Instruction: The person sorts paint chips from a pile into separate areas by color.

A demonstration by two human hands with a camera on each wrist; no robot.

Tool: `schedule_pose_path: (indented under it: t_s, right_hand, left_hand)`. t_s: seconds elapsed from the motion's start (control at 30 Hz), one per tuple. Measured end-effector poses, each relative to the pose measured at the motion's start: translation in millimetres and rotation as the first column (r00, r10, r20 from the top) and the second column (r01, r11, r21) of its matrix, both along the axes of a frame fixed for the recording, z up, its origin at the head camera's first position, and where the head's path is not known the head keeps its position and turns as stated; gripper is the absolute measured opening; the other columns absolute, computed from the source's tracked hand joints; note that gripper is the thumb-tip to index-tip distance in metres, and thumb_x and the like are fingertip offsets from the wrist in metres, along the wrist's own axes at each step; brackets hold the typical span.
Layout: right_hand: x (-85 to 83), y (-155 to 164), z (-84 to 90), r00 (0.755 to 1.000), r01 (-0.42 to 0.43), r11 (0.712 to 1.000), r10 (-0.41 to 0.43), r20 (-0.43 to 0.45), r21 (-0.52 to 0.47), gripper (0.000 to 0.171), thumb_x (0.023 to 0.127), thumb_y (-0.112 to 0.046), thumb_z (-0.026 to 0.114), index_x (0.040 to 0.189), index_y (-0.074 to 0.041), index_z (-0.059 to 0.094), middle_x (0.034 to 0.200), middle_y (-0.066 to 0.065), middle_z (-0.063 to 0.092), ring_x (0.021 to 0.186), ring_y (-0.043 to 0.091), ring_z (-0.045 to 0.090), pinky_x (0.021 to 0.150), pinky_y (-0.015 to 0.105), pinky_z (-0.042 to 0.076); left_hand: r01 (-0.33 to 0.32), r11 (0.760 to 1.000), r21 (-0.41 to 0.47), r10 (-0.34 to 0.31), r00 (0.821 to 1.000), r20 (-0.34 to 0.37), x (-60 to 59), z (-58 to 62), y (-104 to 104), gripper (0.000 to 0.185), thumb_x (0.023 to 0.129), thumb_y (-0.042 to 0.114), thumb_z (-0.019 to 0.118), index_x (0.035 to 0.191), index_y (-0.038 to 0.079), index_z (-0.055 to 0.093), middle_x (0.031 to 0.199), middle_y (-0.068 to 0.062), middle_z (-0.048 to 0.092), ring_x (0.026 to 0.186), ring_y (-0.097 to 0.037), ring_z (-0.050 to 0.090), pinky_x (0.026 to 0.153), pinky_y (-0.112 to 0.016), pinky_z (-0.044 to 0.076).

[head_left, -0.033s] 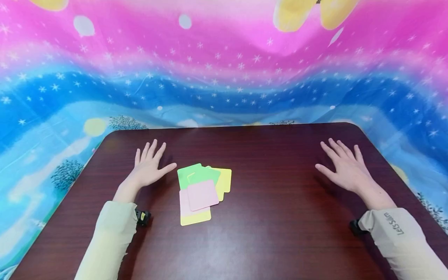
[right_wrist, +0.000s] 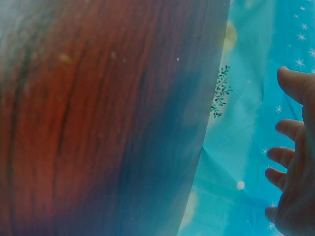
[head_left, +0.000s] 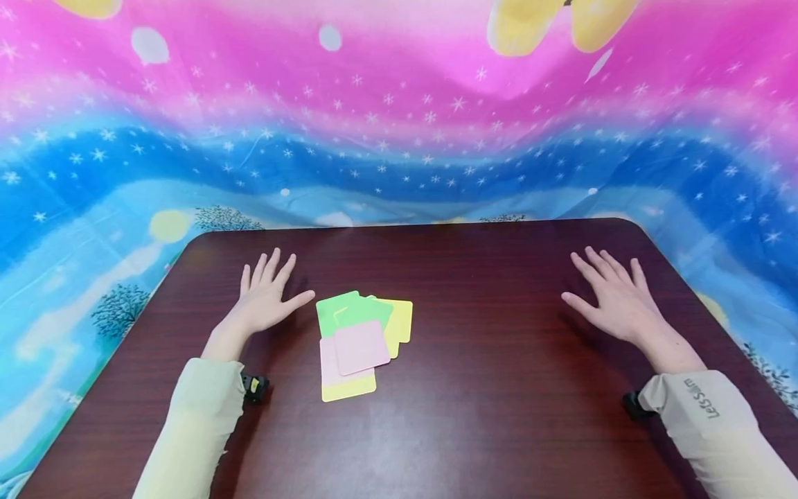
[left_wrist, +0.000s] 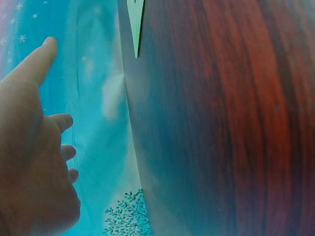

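At the bottom corners of the head view, 2 pale sleeves lead up to a person's hands lying flat on a dark wood-grain table (head_left: 499,416). Neither hand holds anything. The left hand (head_left: 264,298), in the left-centre of the frame, has its fingers straight and spread, the thumb tip just beside the green edge of a loose pile of coloured cards (head_left: 360,343). The right hand (head_left: 614,298), at right-centre, rests the same way, fingers apart, well clear of the pile.

By the look of things, work on the cards has not begun: they lie untouched just left of the frame's centre, fanned and overlapping rather than squared or sorted. A pink card (head_left: 361,346) sits on top, with a second pink and a yellow card showing beneath it toward the bottom, a green card (head_left: 339,308) jutting toward the upper left and another yellow card (head_left: 402,320) to the right. All have rounded corners and look thin and flat.

Beyond the table's far edge, a starry backdrop cloth (head_left: 399,104) in blue and pink fills the upper half of the frame.
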State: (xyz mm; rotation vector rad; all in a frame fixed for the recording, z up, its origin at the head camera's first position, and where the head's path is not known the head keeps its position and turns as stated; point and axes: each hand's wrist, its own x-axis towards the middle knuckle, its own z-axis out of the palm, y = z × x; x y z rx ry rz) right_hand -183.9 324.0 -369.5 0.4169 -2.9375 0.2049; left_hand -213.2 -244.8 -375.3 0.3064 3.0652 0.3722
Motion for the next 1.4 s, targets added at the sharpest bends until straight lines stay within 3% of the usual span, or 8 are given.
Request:
schedule_pose_path:
  t_s: [0.8, 1.4]
  right_hand:
    - [5.2, -8, 6.4, 1.0, -0.012, 1.0, 0.012, -0.015, 0.001, 0.076, 0.087, -0.051, 0.05, 0.146, -0.015, 0.019, 0.149, 0.018, 0.019, 0.136, 0.037, 0.013, 0.104, 0.058, -0.009]
    - [6.8, -35, 9.7, 0.997, -0.072, 0.997, 0.073, -0.027, 0.036, 0.077, 0.085, -0.053, 0.051, 0.144, -0.013, 0.025, 0.147, 0.016, 0.025, 0.135, 0.034, 0.019, 0.107, 0.053, -0.009]
  left_hand:
    - [0.019, 1.0, -0.017, -0.019, 1.0, -0.004, 5.3, 5.9, 3, 0.09, 0.082, 0.067, 0.04, 0.147, 0.015, 0.009, 0.152, -0.015, -0.005, 0.138, -0.039, -0.007, 0.104, -0.058, -0.008]
    - [0.056, 0.997, -0.049, -0.057, 0.998, -0.017, 13.7, 8.4, 15, 0.089, 0.082, 0.066, 0.043, 0.147, 0.015, 0.011, 0.152, -0.015, 0.0, 0.138, -0.037, -0.004, 0.105, -0.058, -0.007]
